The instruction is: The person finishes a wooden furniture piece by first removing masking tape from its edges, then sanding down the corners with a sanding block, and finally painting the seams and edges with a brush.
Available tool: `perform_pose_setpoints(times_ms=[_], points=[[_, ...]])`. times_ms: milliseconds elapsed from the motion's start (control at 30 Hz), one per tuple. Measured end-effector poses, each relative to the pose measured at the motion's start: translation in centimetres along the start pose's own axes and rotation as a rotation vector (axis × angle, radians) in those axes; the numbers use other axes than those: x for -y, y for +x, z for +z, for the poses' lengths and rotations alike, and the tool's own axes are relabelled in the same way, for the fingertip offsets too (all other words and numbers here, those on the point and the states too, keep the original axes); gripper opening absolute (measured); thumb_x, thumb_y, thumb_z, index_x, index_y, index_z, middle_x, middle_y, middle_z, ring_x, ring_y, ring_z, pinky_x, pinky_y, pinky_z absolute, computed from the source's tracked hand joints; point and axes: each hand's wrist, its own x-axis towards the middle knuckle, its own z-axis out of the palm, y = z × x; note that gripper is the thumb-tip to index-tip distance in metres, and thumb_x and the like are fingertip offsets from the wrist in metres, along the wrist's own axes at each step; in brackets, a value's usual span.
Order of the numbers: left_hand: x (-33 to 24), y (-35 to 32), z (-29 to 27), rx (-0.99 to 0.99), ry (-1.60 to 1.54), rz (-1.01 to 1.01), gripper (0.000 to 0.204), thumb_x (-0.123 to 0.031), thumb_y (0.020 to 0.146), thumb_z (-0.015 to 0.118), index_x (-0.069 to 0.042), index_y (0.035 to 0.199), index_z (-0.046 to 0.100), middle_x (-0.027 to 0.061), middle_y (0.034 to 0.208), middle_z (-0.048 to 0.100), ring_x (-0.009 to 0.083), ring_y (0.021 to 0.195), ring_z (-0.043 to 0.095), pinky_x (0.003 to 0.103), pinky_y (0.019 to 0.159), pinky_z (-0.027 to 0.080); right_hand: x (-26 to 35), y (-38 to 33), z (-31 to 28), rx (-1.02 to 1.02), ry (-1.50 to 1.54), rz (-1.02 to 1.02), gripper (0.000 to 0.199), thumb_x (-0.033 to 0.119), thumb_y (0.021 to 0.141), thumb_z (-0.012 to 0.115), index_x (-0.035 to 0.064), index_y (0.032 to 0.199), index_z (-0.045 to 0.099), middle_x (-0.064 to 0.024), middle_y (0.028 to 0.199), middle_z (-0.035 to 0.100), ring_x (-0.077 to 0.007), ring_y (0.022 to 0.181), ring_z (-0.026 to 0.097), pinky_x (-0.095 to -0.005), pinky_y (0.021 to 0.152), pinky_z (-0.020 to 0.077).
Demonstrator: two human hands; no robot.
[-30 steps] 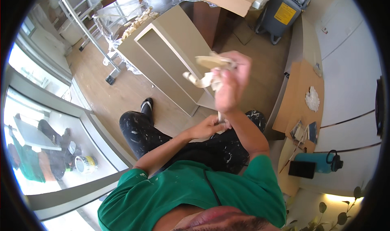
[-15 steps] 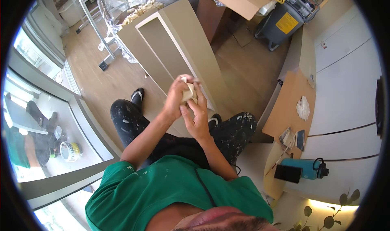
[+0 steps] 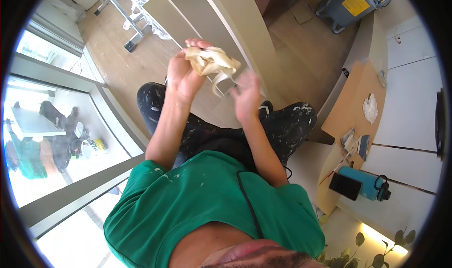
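A crumpled wad of cream masking tape (image 3: 214, 63) is held up in front of me over my lap. My left hand (image 3: 186, 77) is closed around its left side, fingertips curling over the top. One strip of the tape hangs loose below the wad toward my other hand. Just to the right, my right hand (image 3: 247, 96) is raised close to that strip, its fingers smeared by motion; whether they pinch it I cannot tell. Beyond both hands stands a beige cabinet-like unit (image 3: 230, 13) with a pale-edged recess.
To my left is a large glass door frame (image 3: 94, 174) with reflections. A metal ladder (image 3: 123, 20) and plastic sheeting stand far left. On the right, a wooden board (image 3: 351, 101) bears a white pile (image 3: 370, 109); nearby lie a phone (image 3: 345, 186) and a blue bottle (image 3: 360, 181). A grey machine (image 3: 346, 6) stands far right.
Both hands have moved up and forward from a joint grip on the tape. My right hand has come away to the right, and the wad looks looser and larger. The view has shifted.
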Motion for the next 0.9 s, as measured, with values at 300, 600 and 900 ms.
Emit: perform_pose_setpoints(times_ms=[300,600,900], points=[[-3.7,-1.3,-7.2,-0.18,0.709,0.748,0.017,-0.014,0.096,0.041,-0.006,0.1,0.056,0.0086,0.103,0.06,0.0257,0.106,0.058,0.043,0.102,0.046,-0.7,-0.4,3.7,0.325,0.214,0.262,0.061,0.045,0.104,0.059,0.0,0.144,0.052,-0.0166,0.143,0.058,-0.0319,0.13,0.059,-0.0446,0.11,0.0444],[0.7,-4.0,-10.1,-0.355,0.972,0.17,0.051,-0.041,0.105,0.044,-0.007,0.142,0.052,0.01,0.134,0.062,0.0222,0.123,0.06,0.042,0.107,0.048,-0.6,-0.9,6.0,0.298,-1.158,-0.992,0.028,0.027,0.093,0.075,0.0036,0.109,0.071,-0.0218,0.13,0.059,-0.0395,0.121,0.052,-0.0495,0.104,0.0418],[-0.5,-7.5,-8.8,-0.153,0.785,-0.014,0.065,-0.05,0.106,0.051,-0.014,0.157,0.034,0.0167,0.156,0.045,0.0301,0.144,0.045,0.049,0.12,0.035,1.6,0.3,5.5,0.615,-0.947,-0.699,0.062,0.021,0.109,0.051,-0.0025,0.16,0.024,-0.0194,0.115,0.07,-0.0233,0.099,0.066,-0.0403,0.09,0.0531]])
